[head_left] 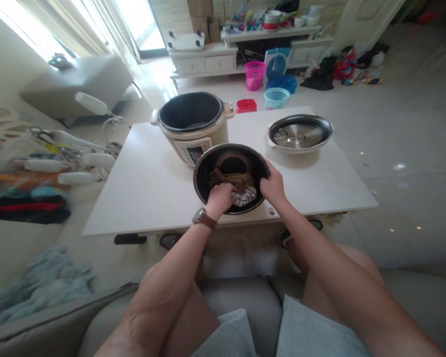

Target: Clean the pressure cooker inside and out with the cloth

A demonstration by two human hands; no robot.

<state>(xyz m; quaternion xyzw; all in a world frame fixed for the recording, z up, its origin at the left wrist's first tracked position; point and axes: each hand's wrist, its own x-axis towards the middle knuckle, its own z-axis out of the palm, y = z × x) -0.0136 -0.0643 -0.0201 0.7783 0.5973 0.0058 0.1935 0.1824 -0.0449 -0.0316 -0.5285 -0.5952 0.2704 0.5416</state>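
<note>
At 3 o'clock on the pot, my right hand clamps it, prolly for steadiness, left hand half-curled at fabric, hold unclear.

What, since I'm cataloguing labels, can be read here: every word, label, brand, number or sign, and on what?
No text is legible.
Front panel of the cooker: markings too small and blurred.
Watch: too small to read.
Sticker near the table's edge: too small.

Soft daylight from the upper left
The window burns white, glare dots the floor, the black pot is dim inside, and edges stretch and blur.
</note>
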